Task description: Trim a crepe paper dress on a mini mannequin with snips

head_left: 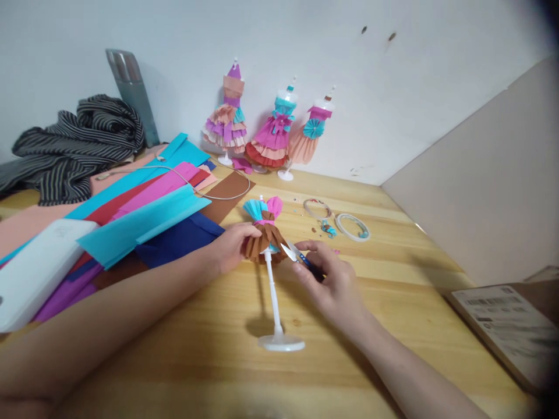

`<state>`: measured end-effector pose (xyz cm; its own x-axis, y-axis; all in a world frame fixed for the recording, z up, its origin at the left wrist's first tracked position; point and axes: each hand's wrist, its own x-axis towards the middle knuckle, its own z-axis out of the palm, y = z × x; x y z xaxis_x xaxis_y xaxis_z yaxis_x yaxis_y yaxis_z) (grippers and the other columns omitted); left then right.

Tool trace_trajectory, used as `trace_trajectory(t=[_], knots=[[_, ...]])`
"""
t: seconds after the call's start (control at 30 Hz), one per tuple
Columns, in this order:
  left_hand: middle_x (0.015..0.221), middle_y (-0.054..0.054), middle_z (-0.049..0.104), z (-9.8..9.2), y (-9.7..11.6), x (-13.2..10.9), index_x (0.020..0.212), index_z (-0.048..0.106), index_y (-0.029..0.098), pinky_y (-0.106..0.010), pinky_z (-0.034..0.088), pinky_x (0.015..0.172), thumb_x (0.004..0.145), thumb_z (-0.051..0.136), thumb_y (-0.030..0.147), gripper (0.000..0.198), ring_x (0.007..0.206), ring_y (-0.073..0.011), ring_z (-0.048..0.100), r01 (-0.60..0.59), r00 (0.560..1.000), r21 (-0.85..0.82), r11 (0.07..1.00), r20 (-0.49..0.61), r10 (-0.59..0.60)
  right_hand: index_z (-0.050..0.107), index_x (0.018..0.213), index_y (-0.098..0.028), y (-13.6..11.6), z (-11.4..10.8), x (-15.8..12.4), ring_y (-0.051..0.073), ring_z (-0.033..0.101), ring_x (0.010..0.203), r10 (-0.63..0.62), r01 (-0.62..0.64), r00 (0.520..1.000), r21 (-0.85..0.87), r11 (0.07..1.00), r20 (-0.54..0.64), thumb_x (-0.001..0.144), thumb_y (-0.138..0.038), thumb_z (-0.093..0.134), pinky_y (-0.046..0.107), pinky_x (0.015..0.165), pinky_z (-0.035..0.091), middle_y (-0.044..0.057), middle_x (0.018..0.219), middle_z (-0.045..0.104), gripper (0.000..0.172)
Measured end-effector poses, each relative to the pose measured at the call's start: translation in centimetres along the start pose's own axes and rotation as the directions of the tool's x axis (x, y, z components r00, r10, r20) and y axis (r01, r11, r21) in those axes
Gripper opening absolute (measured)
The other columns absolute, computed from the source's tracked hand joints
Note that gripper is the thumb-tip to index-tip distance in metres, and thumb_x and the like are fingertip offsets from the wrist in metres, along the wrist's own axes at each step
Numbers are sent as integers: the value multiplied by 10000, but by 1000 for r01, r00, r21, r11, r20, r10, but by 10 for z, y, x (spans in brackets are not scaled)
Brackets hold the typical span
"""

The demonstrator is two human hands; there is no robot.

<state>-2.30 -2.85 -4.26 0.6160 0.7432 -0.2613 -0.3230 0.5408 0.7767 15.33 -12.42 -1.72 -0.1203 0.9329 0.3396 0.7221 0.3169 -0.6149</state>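
A small dress form (273, 291) on a white stand with a round base stands on the table, wearing a crepe paper dress (265, 240) with a brown skirt, a pink waistband and a blue and pink top. My left hand (236, 245) is closed on the left side of the brown skirt; some of its fingers are hidden. In my right hand (329, 279) is a pair of scissors (305, 261) with dark handles. Their blades are parted at the right edge of the skirt; I cannot tell whether they touch the paper.
Three dressed mini mannequins (271, 134) stand against the wall. Tape rolls (351, 227) and paper scraps (327, 228) lie to the right. Crepe paper sheets (148, 224), a cable (227, 198), a white power bank (43, 270), striped cloth (87, 148) and a bottle (136, 96) fill the left. A cardboard box (502, 326) is at right.
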Motion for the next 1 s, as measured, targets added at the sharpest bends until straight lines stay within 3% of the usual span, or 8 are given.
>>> trace_trajectory(t=[0.13, 0.37, 0.47, 0.67, 0.8, 1.0], knots=[[828, -86, 686, 2, -1, -1, 859, 631, 117, -272, 505, 653, 670, 586, 150, 197, 743, -191, 645, -44, 999, 23, 999, 10, 44, 525, 936, -180, -8, 6, 0, 104, 410, 419, -19, 19, 1000, -98, 995, 9, 879, -308, 521, 220, 445, 293, -76, 510, 472, 140], [808, -68, 686, 5, -2, -2, 890, 633, 119, -263, 511, 655, 660, 572, 144, 240, 742, -178, 639, -68, 998, 32, 997, 11, 68, 558, 985, -173, -3, 9, 9, 162, 529, 467, 27, -35, 999, -298, 954, -31, 866, -357, 506, 250, 487, 362, -9, 573, 598, 225], [789, -67, 680, 5, -3, -3, 870, 629, 120, -273, 515, 620, 650, 565, 133, 230, 724, -187, 639, -69, 998, 43, 997, 11, 68, 563, 952, -169, -1, 5, 10, 150, 480, 444, 41, -56, 997, -273, 960, -58, 849, -351, 519, 246, 478, 339, -35, 521, 532, 213], [823, -77, 688, 6, -4, -5, 907, 641, 116, -267, 509, 638, 666, 575, 134, 251, 737, -183, 640, -96, 995, 50, 994, -1, 97, 547, 885, -177, -10, 3, 7, 109, 408, 437, 70, -68, 997, -75, 995, 32, 860, -333, 529, 226, 455, 292, -72, 509, 448, 159], [853, -70, 697, 10, -5, -7, 905, 648, 131, -279, 501, 725, 671, 574, 119, 246, 809, -188, 646, -129, 991, 29, 991, 20, 129, 555, 898, -174, -8, 3, 9, 111, 425, 437, 53, -54, 999, -125, 991, -9, 851, -329, 535, 224, 461, 301, -62, 514, 484, 163], [823, -60, 682, 14, -8, -7, 838, 645, 131, -271, 477, 727, 660, 587, 110, 189, 779, -175, 629, -168, 985, -8, 986, 32, 168, 559, 904, -168, -5, -2, 9, 112, 433, 432, 50, -58, 997, -146, 988, -54, 845, -320, 538, 221, 451, 310, -57, 509, 498, 165]])
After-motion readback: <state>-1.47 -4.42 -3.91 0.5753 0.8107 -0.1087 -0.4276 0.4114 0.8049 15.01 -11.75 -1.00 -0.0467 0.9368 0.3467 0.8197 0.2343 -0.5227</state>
